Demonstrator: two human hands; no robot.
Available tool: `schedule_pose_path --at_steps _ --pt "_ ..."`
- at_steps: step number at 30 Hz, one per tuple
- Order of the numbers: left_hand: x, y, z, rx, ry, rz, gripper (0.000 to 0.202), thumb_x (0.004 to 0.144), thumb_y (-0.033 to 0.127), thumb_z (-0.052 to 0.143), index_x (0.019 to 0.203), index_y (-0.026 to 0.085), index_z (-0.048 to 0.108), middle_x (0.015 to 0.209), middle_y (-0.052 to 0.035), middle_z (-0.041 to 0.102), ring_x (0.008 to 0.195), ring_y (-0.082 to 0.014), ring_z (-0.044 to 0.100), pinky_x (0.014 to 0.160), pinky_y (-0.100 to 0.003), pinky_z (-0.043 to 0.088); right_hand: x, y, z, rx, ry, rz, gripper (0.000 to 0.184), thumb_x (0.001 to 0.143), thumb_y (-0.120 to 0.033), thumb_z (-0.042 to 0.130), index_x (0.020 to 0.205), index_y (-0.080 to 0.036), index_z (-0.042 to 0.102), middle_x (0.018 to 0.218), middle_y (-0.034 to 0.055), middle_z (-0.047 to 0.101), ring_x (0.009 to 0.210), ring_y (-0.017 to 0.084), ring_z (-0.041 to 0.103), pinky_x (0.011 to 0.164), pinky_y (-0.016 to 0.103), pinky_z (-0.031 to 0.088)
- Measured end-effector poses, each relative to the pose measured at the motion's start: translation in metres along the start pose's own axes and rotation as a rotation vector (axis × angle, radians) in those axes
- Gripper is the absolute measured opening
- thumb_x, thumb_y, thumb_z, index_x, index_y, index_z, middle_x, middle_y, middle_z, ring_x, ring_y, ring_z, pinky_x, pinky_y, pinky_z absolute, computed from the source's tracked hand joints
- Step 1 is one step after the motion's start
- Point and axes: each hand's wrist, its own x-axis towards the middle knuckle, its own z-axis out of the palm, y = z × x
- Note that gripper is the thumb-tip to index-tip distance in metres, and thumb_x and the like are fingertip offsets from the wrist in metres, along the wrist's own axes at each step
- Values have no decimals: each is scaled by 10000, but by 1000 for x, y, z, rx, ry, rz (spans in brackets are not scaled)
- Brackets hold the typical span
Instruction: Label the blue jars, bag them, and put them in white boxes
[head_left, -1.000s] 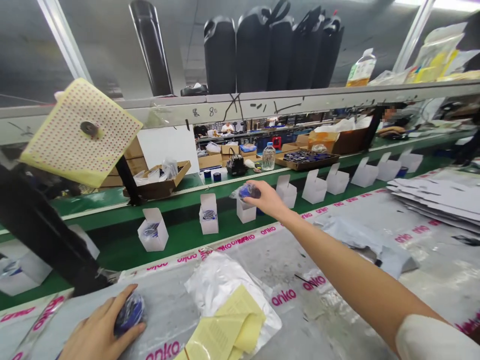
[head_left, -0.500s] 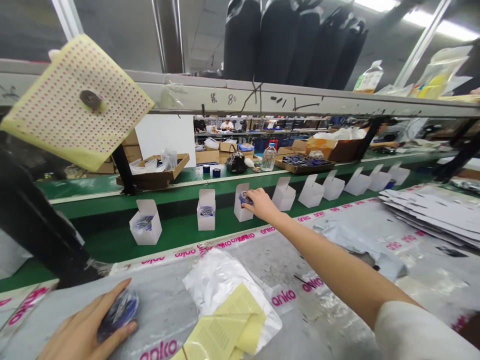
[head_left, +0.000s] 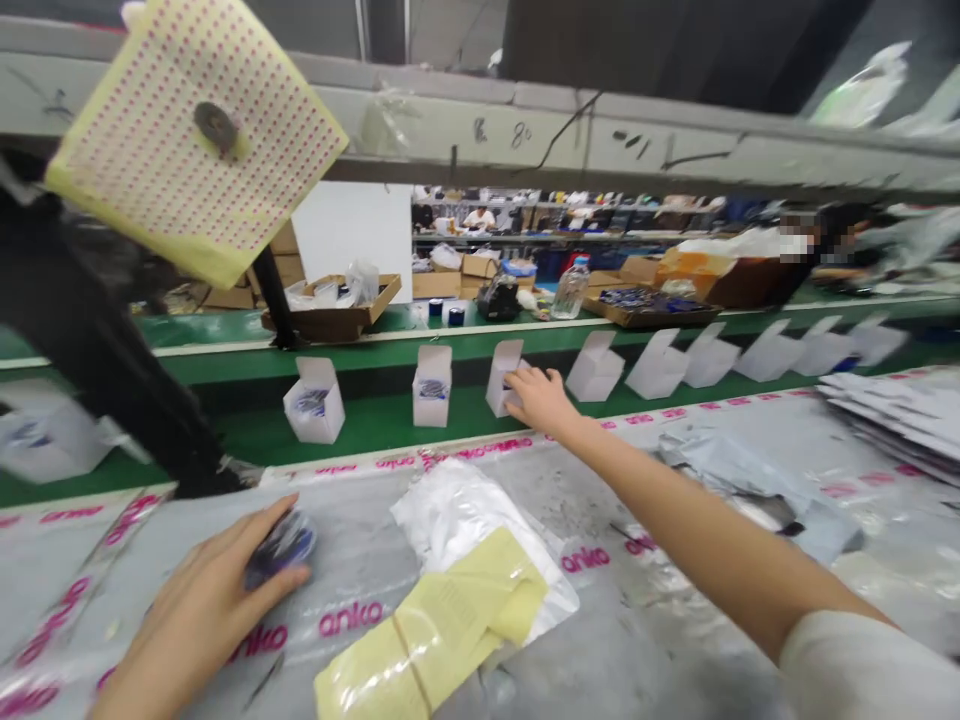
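In the head view, my left hand is low at the left, fingers and thumb closed round a dark blue round item in clear plastic wrap. My right arm stretches forward, and my right hand is at the mouth of an open white box. Its fingertips reach in on a similar wrapped blue item, mostly hidden by hand and box. Left of it stand two more open white boxes, a near one and a farther one, each with a wrapped blue item inside.
Several open white boxes stand rightward along the green belt. Yellow printed papers lie on a white plastic bag before me. A shelf beam crosses above; a black post stands left, white cards right.
The view has shifted, so the scene sits farther right and higher. My right hand has pushed the wrapped item deeper into the white box. My left hand still holds its item.
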Motion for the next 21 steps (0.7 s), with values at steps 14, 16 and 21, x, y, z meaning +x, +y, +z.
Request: schedule_pose_path --at_steps 14,16,21 --pt "-20 -10 -43 -248 -192 -59 760 697 463 789 1380 190 598 1460 -129 596 1342 -348 566 1168 -489 419 -19 -183 -92 294 -22 -466 377 883 -397 714 1193 -191 656 1186 140 690 1097 301 619 898 415 472" --pt "-16 -12 -38 -253 -150 -9 668 715 463 757 1316 194 646 1357 -122 677 1242 -353 644 1097 -493 494 -25 -237 -96 369 -41 -595 631 832 -577 734 1358 -282 551 1295 73 647 1131 249 614 863 331 508" --pt "-5 -18 -36 -197 -144 133 433 733 484 719 1080 226 755 1116 -72 779 1022 -317 744 906 -387 617 -15 -296 -87 627 -167 -795 513 909 -421 665 1297 -101 565 1207 168 652 1051 315 644 862 408 544"
